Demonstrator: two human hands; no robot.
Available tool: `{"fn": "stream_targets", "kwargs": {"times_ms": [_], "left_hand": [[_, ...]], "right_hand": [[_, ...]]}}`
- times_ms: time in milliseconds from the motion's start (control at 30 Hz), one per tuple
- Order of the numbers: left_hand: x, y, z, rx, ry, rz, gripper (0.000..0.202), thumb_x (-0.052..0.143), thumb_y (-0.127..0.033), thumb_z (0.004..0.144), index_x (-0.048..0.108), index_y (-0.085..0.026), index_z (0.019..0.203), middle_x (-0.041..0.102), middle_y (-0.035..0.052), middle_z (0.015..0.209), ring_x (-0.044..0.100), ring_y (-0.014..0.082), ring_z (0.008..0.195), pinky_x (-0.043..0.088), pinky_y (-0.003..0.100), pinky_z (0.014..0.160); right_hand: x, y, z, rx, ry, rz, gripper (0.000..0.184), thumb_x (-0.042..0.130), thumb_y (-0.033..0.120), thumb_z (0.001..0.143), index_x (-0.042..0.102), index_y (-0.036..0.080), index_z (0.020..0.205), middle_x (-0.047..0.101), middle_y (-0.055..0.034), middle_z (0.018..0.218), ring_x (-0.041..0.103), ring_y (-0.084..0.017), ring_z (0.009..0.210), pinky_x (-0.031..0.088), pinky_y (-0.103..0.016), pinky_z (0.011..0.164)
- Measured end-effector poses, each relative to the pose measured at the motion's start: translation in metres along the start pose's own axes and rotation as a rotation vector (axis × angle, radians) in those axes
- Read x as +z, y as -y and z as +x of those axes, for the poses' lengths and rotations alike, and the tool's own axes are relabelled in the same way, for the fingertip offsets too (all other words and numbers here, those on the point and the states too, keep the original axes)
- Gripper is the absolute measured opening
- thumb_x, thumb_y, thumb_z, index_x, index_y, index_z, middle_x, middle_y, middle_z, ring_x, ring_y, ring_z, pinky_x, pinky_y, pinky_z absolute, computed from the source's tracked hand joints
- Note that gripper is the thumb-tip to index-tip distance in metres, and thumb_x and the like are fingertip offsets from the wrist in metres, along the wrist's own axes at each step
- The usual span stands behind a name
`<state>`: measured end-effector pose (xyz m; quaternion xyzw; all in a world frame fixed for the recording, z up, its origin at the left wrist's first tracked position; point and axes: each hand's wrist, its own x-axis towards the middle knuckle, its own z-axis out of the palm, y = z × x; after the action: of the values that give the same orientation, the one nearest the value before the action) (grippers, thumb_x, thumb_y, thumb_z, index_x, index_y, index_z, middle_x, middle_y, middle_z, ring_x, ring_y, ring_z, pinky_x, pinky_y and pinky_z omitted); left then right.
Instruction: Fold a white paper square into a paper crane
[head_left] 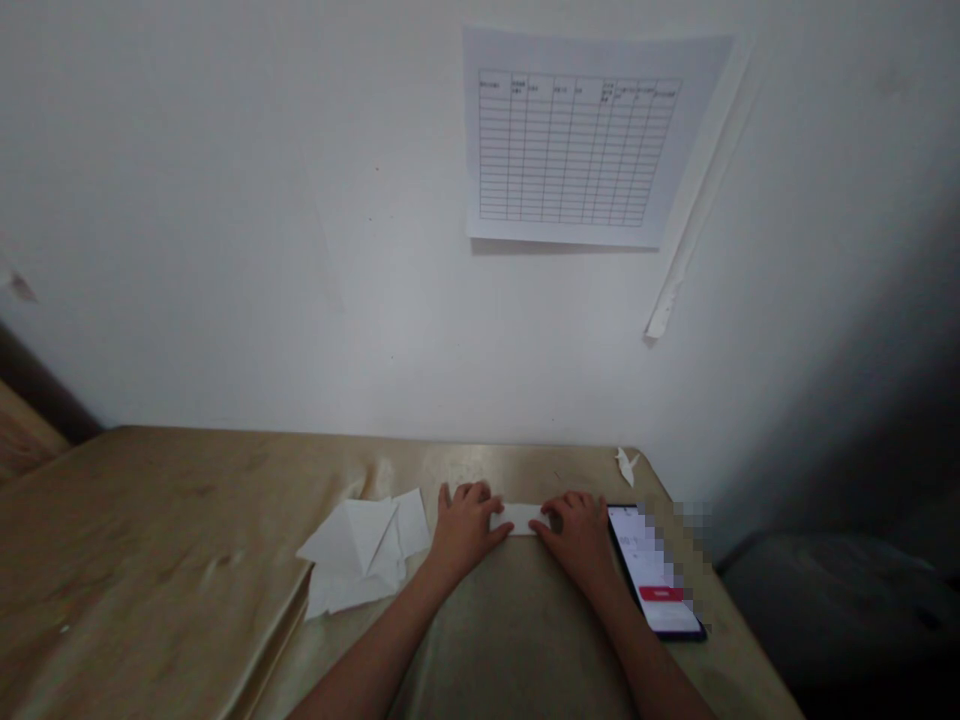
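Paper strip (523, 519), in the head view, is at the table (517, 630), its left end clasped between thumb and fingers of the left hand (466, 525), its right end likewise by the right hand (581, 530), the two apart; white sheets (352, 560) lie left, a lit phone (639, 565) right, a small folded paper (626, 468) far right

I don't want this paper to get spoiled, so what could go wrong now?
The paper strip could tear or crumple if the left hand and right hand, at its opposite ends, pull unevenly.
The smartphone lies close beside the right hand, so a bump might push it.
The small white paper piece sits near a corner of the table, so a brush might knock it off.
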<state>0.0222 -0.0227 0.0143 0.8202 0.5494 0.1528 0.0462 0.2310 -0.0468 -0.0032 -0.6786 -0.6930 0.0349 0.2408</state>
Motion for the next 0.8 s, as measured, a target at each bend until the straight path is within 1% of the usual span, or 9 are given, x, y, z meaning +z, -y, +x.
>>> {"fn": "stream_targets", "kwargs": {"times_ms": [167, 300, 467, 533, 633, 700, 800], "left_hand": [[0.0005, 0.0006, -0.0002, 0.001, 0.000, -0.009, 0.029, 0.067, -0.049, 0.084, 0.071, -0.029, 0.104, 0.063, 0.0048, 0.121, 0.051, 0.0307, 0.122, 0.016, 0.066, 0.112], [0.0002, 0.0013, -0.0001, -0.002, 0.008, -0.012, 0.029, 0.066, -0.049, 0.084, 0.070, -0.029, 0.104, 0.063, 0.0049, 0.121, 0.051, 0.0309, 0.122, 0.016, 0.066, 0.113], [-0.0002, 0.0020, -0.0005, -0.007, 0.017, -0.017, 0.029, 0.066, -0.049, 0.084, 0.070, -0.030, 0.105, 0.062, 0.0049, 0.123, 0.049, 0.0310, 0.124, 0.015, 0.066, 0.113], [0.0009, 0.0025, -0.0005, -0.002, 0.014, -0.021, 0.032, 0.066, -0.049, 0.084, 0.069, -0.032, 0.111, 0.062, 0.0050, 0.123, 0.049, 0.0309, 0.124, 0.016, 0.066, 0.112], [0.0037, 0.0032, -0.0008, 0.032, 0.001, -0.023, 0.037, 0.064, -0.048, 0.086, 0.065, -0.040, 0.122, 0.062, 0.0043, 0.123, 0.049, 0.0304, 0.123, 0.015, 0.067, 0.112], [0.0052, 0.0037, -0.0011, 0.052, -0.007, -0.020, 0.034, 0.062, -0.048, 0.088, 0.065, -0.043, 0.122, 0.061, 0.0041, 0.123, 0.049, 0.0301, 0.123, 0.014, 0.068, 0.111], [0.0054, 0.0044, -0.0014, 0.057, -0.011, -0.024, 0.029, 0.060, -0.049, 0.089, 0.070, -0.043, 0.116, 0.061, 0.0040, 0.124, 0.049, 0.0303, 0.123, 0.014, 0.069, 0.111]], "right_hand": [[0.0004, 0.0005, 0.0002, 0.002, -0.003, 0.007, 0.022, 0.066, 0.048, 0.085, 0.073, 0.029, 0.093, 0.068, -0.0057, 0.103, 0.053, -0.029, 0.111, 0.014, -0.057, 0.111], [-0.0007, 0.0014, -0.0002, 0.002, 0.006, 0.009, 0.021, 0.067, 0.048, 0.085, 0.073, 0.030, 0.094, 0.067, -0.0046, 0.104, 0.053, -0.028, 0.112, 0.012, -0.058, 0.111], [-0.0017, 0.0025, -0.0007, -0.007, 0.010, -0.002, 0.020, 0.066, 0.048, 0.085, 0.074, 0.032, 0.095, 0.067, -0.0044, 0.102, 0.053, -0.028, 0.113, 0.015, -0.056, 0.111], [-0.0016, 0.0029, -0.0008, -0.007, 0.010, -0.002, 0.021, 0.066, 0.049, 0.086, 0.074, 0.032, 0.095, 0.067, -0.0045, 0.102, 0.053, -0.028, 0.112, 0.015, -0.056, 0.110], [-0.0011, 0.0035, -0.0011, -0.011, 0.015, -0.001, 0.021, 0.066, 0.049, 0.086, 0.074, 0.033, 0.096, 0.067, -0.0049, 0.103, 0.053, -0.028, 0.112, 0.015, -0.057, 0.110], [-0.0005, 0.0037, -0.0012, -0.020, 0.018, 0.000, 0.021, 0.065, 0.048, 0.087, 0.074, 0.033, 0.097, 0.066, -0.0049, 0.103, 0.053, -0.027, 0.112, 0.015, -0.057, 0.110], [0.0008, 0.0035, -0.0010, -0.021, 0.019, 0.010, 0.021, 0.064, 0.049, 0.088, 0.075, 0.034, 0.097, 0.066, -0.0051, 0.104, 0.053, -0.027, 0.112, 0.015, -0.057, 0.111]]}}
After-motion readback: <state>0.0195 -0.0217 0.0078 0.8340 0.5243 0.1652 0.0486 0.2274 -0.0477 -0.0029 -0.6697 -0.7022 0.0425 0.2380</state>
